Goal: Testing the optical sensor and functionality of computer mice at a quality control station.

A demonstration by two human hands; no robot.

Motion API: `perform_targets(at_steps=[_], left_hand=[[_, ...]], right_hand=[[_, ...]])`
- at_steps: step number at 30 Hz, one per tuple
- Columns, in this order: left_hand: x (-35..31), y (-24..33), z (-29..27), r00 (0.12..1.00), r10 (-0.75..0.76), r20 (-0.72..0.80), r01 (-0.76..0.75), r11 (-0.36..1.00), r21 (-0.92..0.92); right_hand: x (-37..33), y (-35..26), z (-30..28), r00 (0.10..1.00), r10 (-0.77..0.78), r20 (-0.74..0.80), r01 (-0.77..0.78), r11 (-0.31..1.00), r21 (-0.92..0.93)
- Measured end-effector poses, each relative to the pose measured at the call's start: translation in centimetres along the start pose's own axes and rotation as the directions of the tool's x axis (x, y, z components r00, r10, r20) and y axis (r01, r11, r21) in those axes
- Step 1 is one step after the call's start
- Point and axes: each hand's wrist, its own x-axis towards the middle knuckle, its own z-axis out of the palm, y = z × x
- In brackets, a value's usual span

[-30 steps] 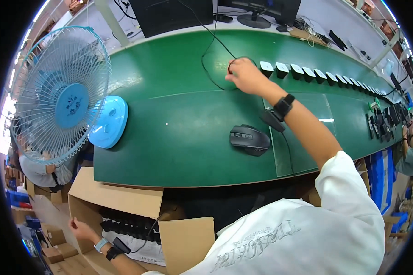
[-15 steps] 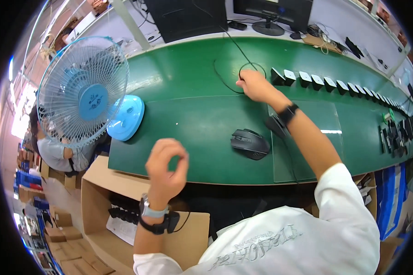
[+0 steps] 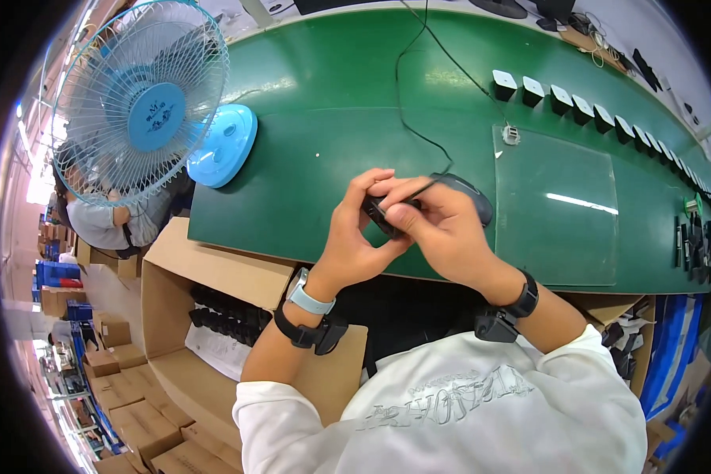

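Observation:
Above the table's front part, my two hands meet in front of my chest. My left hand [image 3: 354, 237] curls its fingers and thumb round a small black block [image 3: 381, 217], which they partly hide. Against it, my right hand [image 3: 449, 229] pinches a thin black cable [image 3: 417, 136] between thumb and fingers. That cable runs away to the table's far side. Just behind the right hand lies a black computer mouse [image 3: 472, 197], partly covered by it. To the right, a small pale connector [image 3: 511, 135] rests at the corner of a clear sheet.
A row of black blocks with white tops [image 3: 561, 99] curves along the right of the green table [image 3: 332, 130]. The clear sheet [image 3: 557, 229] lies at the right. A blue fan [image 3: 158, 118] stands left. An open cardboard box [image 3: 221, 265] sits below the front edge.
My right hand has come back from the row of blocks to my left hand, and both now work together. The row's leftmost, tilted block is gone from its place. The view has shifted.

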Motion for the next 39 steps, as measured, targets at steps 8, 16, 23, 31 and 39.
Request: perform_targets(at_steps=[8, 16, 23, 31, 39], left_hand=[[-2.7, -0.4, 0.0, 0.976, -0.190, -0.108, 0.167, 0.967, -0.193], [-3.4, -0.3, 1.1, 0.955, -0.215, -0.205, 0.189, 0.972, -0.136], [-4.0, -0.8, 2.6, 0.909, -0.231, -0.347, 0.235, 0.972, -0.031], [-2.5, -0.1, -1.5, 0.935, -0.342, 0.092, 0.352, 0.928, -0.123], [-2.5, -1.2, -1.9, 0.823, -0.496, 0.277, 0.488, 0.369, -0.791]], right_hand=[[-1.4, 2.0, 0.5, 0.959, 0.179, -0.221, -0.127, 0.964, 0.234], [-1.6, 2.9, 1.6, 0.921, 0.192, -0.339, -0.145, 0.977, 0.158], [-1.4, 3.4, 2.1, 0.908, 0.250, -0.336, -0.195, 0.963, 0.188], [1.7, 1.3, -0.5, 0.959, 0.209, -0.192, -0.233, 0.967, -0.108], [-0.4, 0.8, -5.1, 0.988, -0.053, 0.144, 0.149, 0.570, -0.808]])
